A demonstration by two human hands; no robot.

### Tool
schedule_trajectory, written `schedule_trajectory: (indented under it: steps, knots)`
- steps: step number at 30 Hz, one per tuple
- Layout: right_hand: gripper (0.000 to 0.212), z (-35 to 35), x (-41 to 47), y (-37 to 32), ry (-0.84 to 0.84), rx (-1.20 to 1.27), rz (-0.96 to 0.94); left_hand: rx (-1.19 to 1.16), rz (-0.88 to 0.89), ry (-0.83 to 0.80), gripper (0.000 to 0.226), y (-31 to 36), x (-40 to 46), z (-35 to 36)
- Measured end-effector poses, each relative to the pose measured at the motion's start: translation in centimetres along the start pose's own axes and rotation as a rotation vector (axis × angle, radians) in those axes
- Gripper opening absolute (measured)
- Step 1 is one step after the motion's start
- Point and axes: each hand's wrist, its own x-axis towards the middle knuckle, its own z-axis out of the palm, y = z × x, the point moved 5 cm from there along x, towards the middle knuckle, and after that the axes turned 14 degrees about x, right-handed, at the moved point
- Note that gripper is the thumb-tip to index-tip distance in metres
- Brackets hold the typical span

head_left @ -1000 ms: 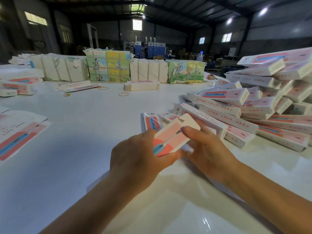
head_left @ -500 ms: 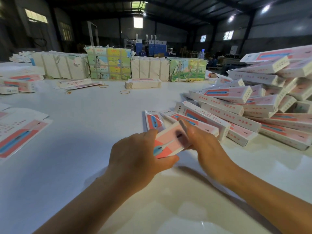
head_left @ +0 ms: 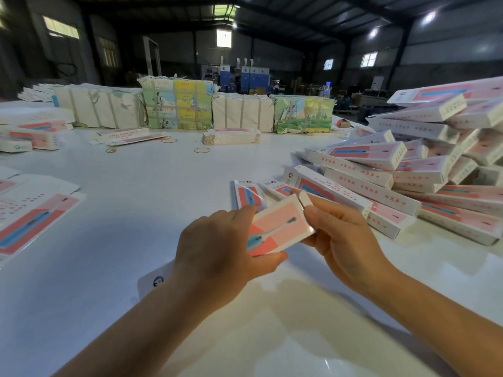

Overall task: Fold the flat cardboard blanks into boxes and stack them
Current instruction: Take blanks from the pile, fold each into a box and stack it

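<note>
Two hands: both hold one partly folded box (head_left: pixel 279 227) above the white table (head_left: pixel 136 202), near the person's body.
Left hand (head_left: pixel 217 248): grasps the near end of the box, thumb under the lower edge, fingers curled over the top edge.
Right hand (head_left: pixel 343 238): grasps the far end of the box, thumb pressed on the corner just below the raised end flap (head_left: pixel 304 199).
Box in hand: pink and coral printed face turned up, showing a toothbrush picture; it lies tilted, far end higher, directly between the two hands.
End flap: white, standing up from the far end of the box, touching the right thumb tip.
Stack of folded boxes (head_left: pixel 408 170): beyond and to the right of the right hand, many boxes piled loosely and overlapping, rising toward the right edge of view.
Flat packets (head_left: pixel 249 195): lying on the table just beyond the left hand's fingertips.
Flat blanks (head_left: pixel 32 216): well to the left of the left hand, lying flat on the table.
Wrapped bundles (head_left: pixel 177 104): in a row far beyond both hands, at the table's far side.
Banded stack of blanks (head_left: pixel 231 136): in front of the bundles.
Rubber bands (head_left: pixel 202 150): loose on the table, far ahead of the left hand.
</note>
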Motion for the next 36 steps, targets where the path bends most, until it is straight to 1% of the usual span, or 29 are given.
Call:
schedule_trajectory:
  steps: [2, 4, 6, 8, 10, 11, 13, 14, 16, 18, 20, 23, 27, 31, 33, 34, 35, 36]
  knots:
    - [0.045, -0.1, 0.0, 0.0, 0.013, -0.008, 0.004, 0.017, 0.015, 0.003, 0.092, 0.1, 0.1, -0.3]
    - [0.048, -0.3, 0.0, 0.0, 0.032, -0.001, 0.014, 0.034, 0.046, -0.031, 0.085, 0.3, 0.1, -0.3]
    - [0.05, -0.3, 0.0, -0.1, 0.036, -0.005, 0.027, 0.053, 0.064, 0.003, 0.077, 0.4, 0.0, -0.3]
    - [0.053, 0.0, -0.2, -0.4, 0.006, -0.071, 0.005, 0.068, 0.066, 0.021, 0.075, 0.5, 0.0, -0.4]
    - [0.057, 0.3, -0.5, -0.8, -0.005, -0.203, -0.078, 0.074, 0.065, 0.021, 0.075, 0.7, 0.0, -0.4]
    - [0.054, 0.4, -0.7, -1.0, 0.003, -0.282, -0.13, 0.072, 0.066, 0.02, 0.076, 0.7, 0.1, -0.4]
    - [0.037, 0.7, -1.0, -1.0, 0.014, -0.436, -0.211, 0.069, 0.069, 0.017, 0.076, 0.8, 0.0, -0.4]
    - [0.032, 0.8, -1.2, -1.0, 0.012, -0.502, -0.23, 0.067, 0.071, 0.017, 0.077, 0.8, 0.0, -0.4]
    - [0.031, 1.0, -1.4, -1.2, -0.012, -0.619, -0.274, 0.055, 0.075, 0.017, 0.077, 0.8, -0.1, -0.4]
    - [0.027, 1.4, -1.6, -1.5, -0.048, -0.682, -0.315, 0.045, 0.075, 0.017, 0.077, 0.8, -0.1, -0.5]
    - [0.022, 1.7, -1.7, -1.5, -0.062, -0.68, -0.323, 0.043, 0.078, 0.037, 0.076, 0.8, -0.1, -0.6]
    - [0.02, 1.8, -1.7, -1.2, -0.054, -0.67, -0.322, 0.016, 0.077, 0.075, 0.076, 0.7, -0.2, -0.8]
    - [0.03, 2.1, -1.7, -1.0, -0.035, -0.74, -0.333, 0.03, 0.076, 0.076, 0.076, 1.1, -0.1, -0.9]
    - [0.031, 2.3, -1.8, -0.6, 0.002, -0.678, -0.293, 0.028, 0.073, 0.078, 0.076, 1.1, -0.2, -0.7]
    - [0.029, 2.2, -1.6, -0.5, 0.007, -0.612, -0.248, 0.019, 0.063, 0.002, 0.082, 1.0, -0.1, -0.5]
    - [0.028, 2.1, -1.5, -0.4, 0.004, -0.567, -0.214, 0.02, 0.037, -0.04, 0.091, 0.9, 0.0, -0.5]
    - [0.027, 1.9, -1.4, -0.2, -0.002, -0.521, -0.174, 0.054, 0.017, -0.034, 0.1, 0.7, 0.1, -0.4]
    - [0.031, 1.7, -1.3, 0.0, -0.003, -0.483, -0.132, 0.082, 0.018, -0.026, 0.106, 0.5, -0.1, 0.3]
